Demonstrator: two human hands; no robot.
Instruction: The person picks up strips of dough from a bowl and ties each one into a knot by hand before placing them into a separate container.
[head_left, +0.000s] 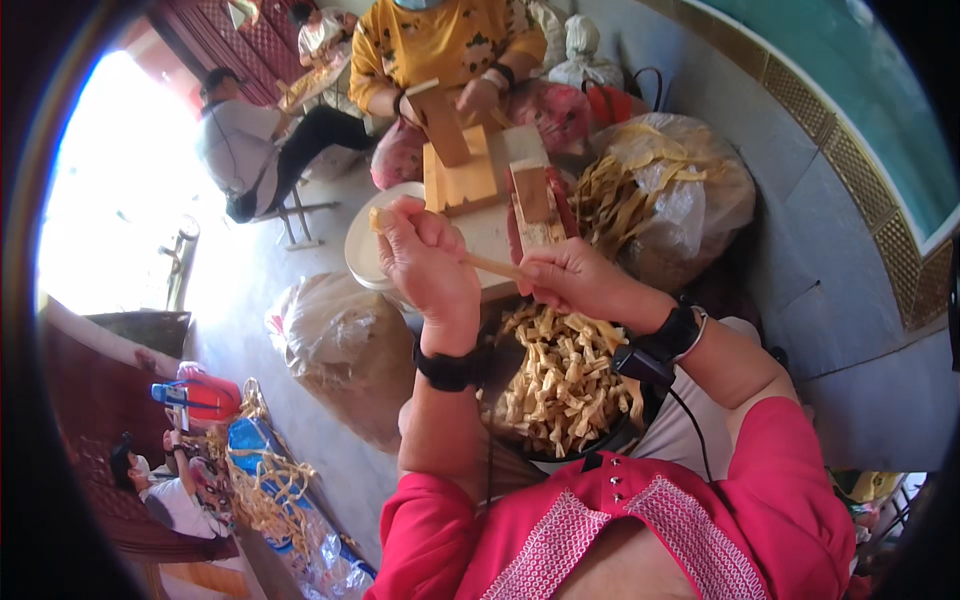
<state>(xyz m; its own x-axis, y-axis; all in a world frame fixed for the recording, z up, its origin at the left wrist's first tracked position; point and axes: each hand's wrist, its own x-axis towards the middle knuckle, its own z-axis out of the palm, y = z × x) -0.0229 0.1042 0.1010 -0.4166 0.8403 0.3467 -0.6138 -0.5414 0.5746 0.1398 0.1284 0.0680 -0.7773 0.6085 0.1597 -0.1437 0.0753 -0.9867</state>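
A pale tan strip (495, 267), looking like a dried plant strip, stretches between my two hands above the lap. My left hand (427, 255) grips it, and a small folded or knotted end (375, 220) pokes out past the thumb. Its other part is pinched in my right hand (566, 276), between thumb and fingers. Below them, a dark round basin (649, 420) holds a heap of knotted tan strips (566, 375). Just beyond my right hand stands a wooden block (531, 193) on a small worn board (541, 234).
Across the low table a person in a yellow top (450, 45) works beside a wooden stand (459, 169). Stacked round lids or plates (367, 247) lie left. Plastic bags (345, 360) flank the table; the right bag (697, 210) holds loose strips. Other people sit farther left.
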